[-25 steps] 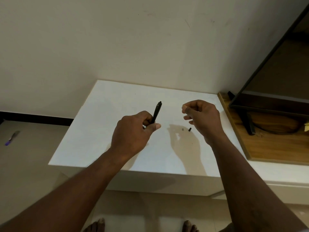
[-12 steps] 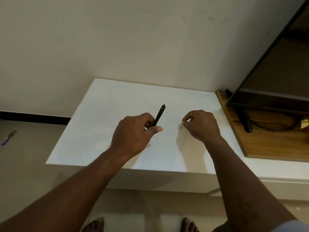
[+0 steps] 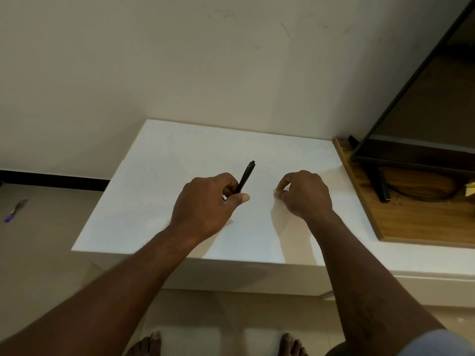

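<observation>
Two hands over a white worktop (image 3: pixel 174 160). Left hand (image 3: pixel 205 204): fingers curled round one black pen (image 3: pixel 246 176), tilted, its far end pointing away above the worktop. Right hand (image 3: pixel 305 194): thumb and forefinger closed together at the surface; whether they pinch anything cannot be told. Hands apart. At right, one screen (image 3: pixel 411 160) on one wooden board (image 3: pixel 416 224).

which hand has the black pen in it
The left hand grips the black pen, its end poking up past the knuckles. The right hand has thumb and forefinger pinched together over the white table, with no pen in it.
</observation>
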Tool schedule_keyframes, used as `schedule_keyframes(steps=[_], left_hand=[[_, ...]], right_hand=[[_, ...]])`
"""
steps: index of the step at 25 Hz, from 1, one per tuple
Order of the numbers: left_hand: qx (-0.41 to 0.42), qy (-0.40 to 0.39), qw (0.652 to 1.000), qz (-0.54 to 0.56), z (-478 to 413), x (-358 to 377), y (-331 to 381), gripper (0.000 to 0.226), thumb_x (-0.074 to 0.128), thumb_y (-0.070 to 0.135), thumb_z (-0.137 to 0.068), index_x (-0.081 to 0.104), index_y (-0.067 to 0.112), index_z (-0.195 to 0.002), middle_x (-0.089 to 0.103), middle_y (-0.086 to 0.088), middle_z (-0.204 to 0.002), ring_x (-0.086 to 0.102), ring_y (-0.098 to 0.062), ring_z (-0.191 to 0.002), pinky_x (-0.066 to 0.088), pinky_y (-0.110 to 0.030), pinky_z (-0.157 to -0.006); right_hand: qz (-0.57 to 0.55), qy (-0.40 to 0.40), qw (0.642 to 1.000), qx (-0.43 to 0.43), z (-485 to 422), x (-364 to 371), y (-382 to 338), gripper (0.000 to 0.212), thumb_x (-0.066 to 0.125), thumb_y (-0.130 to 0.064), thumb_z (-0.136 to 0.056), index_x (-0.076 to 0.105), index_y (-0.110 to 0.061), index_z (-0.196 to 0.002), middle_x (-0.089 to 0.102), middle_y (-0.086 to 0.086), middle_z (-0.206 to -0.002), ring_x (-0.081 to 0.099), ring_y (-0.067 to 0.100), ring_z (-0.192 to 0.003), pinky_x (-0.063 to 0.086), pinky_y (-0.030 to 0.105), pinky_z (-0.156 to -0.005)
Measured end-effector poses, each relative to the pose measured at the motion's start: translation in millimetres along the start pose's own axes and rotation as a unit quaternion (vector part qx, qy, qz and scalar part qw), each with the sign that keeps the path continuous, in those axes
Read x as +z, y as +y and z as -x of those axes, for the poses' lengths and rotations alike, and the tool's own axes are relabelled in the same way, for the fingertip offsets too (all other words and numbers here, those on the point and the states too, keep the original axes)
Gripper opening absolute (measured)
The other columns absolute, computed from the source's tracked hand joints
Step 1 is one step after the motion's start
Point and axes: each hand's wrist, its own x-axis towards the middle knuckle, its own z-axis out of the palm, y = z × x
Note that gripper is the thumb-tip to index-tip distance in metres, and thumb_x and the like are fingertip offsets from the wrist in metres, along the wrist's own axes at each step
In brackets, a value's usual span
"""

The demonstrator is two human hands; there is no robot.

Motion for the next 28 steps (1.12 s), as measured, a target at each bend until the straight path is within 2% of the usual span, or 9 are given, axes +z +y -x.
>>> schedule_keyframes(steps=[4,5,7,9,13,16,21,23,28], left_hand=[[0.004,0.001,1.000,-0.001,-1,0,-1,0.023,0.071,0.057,-0.087,0.070,0.034,-0.091,0.065,0.024,-0.065,0.067,-0.001,-0.067,0.056,-0.030,-0.064],[0.004,0.003,1.000,-0.002,-1,0,-1,0.023,0.071,0.056,-0.087,0.070,0.034,-0.091,0.066,0.023,-0.067,0.067,-0.002,-0.067,0.056,-0.030,-0.064],[0.006,0.007,1.000,-0.005,-2,0,-2,0.024,0.071,0.056,-0.087,0.070,0.033,-0.090,0.066,0.022,-0.067,0.068,-0.003,-0.067,0.054,-0.028,-0.062],[0.007,0.011,1.000,-0.008,-3,0,-3,0.024,0.071,0.057,-0.087,0.069,0.033,-0.090,0.063,0.023,-0.063,0.067,-0.003,-0.065,0.050,-0.024,-0.060],[0.017,0.025,0.999,-0.021,-4,-2,-3,0.027,0.066,0.062,-0.088,0.067,0.034,-0.087,0.057,0.022,-0.057,0.061,0.000,-0.058,0.039,-0.021,-0.054],[0.019,0.031,0.999,-0.023,-5,-2,-5,0.033,0.063,0.065,-0.089,0.070,0.033,-0.091,0.058,0.022,-0.062,0.059,0.001,-0.060,0.039,-0.020,-0.054],[0.019,0.035,0.999,-0.022,-5,-2,-7,0.033,0.064,0.065,-0.089,0.070,0.032,-0.089,0.057,0.022,-0.062,0.060,0.001,-0.063,0.044,-0.021,-0.056],[0.022,0.036,0.999,-0.021,-6,-1,-7,0.033,0.064,0.064,-0.089,0.070,0.032,-0.089,0.056,0.023,-0.062,0.059,0.001,-0.062,0.042,-0.020,-0.055],[0.026,0.032,0.999,-0.024,-5,-1,-6,0.034,0.065,0.063,-0.089,0.072,0.030,-0.092,0.059,0.020,-0.065,0.061,-0.002,-0.063,0.042,-0.021,-0.056]], right_hand=[[0.040,0.021,0.999,-0.016,1,-1,-7,0.007,0.071,-0.026,-0.096,0.078,-0.024,-0.096,0.070,0.001,-0.103,0.062,0.028,-0.105,0.055,0.042,-0.087],[0.002,0.035,0.999,-0.019,-1,-3,-9,0.006,0.071,-0.024,-0.096,0.076,-0.022,-0.094,0.070,-0.001,-0.100,0.063,0.026,-0.102,0.055,0.040,-0.085],[-0.148,0.053,0.987,-0.013,-1,-10,-19,0.008,0.073,-0.025,-0.096,0.072,-0.021,-0.090,0.071,-0.008,-0.090,0.065,0.016,-0.089,0.052,0.033,-0.075],[-0.270,0.048,0.962,-0.012,4,-17,-32,0.011,0.075,-0.031,-0.095,0.070,-0.023,-0.088,0.073,-0.009,-0.083,0.067,0.008,-0.079,0.050,0.027,-0.069],[-0.404,0.009,0.915,-0.016,15,-19,-51,0.016,0.074,-0.034,-0.096,0.070,-0.020,-0.089,0.080,-0.004,-0.084,0.073,0.009,-0.074,0.052,0.027,-0.070],[-0.496,-0.013,0.868,-0.007,17,-25,-55,0.016,0.073,-0.031,-0.099,0.071,-0.017,-0.093,0.081,-0.004,-0.087,0.072,0.005,-0.071,0.048,0.023,-0.069],[-0.593,-0.055,0.803,0.001,21,-32,-56,0.009,0.070,-0.027,-0.101,0.074,-0.021,-0.095,0.082,-0.003,-0.095,0.072,0.008,-0.077,0.046,0.033,-0.076],[-0.599,-0.062,0.798,0.001,23,-33,-58,0.008,0.071,-0.027,-0.100,0.075,-0.022,-0.095,0.081,-0.004,-0.095,0.072,0.009,-0.078,0.045,0.033,-0.076],[-0.580,-0.068,0.812,0.001,25,-33,-60,0.006,0.075,-0.027,-0.097,0.078,-0.025,-0.092,0.081,-0.005,-0.095,0.073,0.007,-0.080,0.046,0.033,-0.078]])
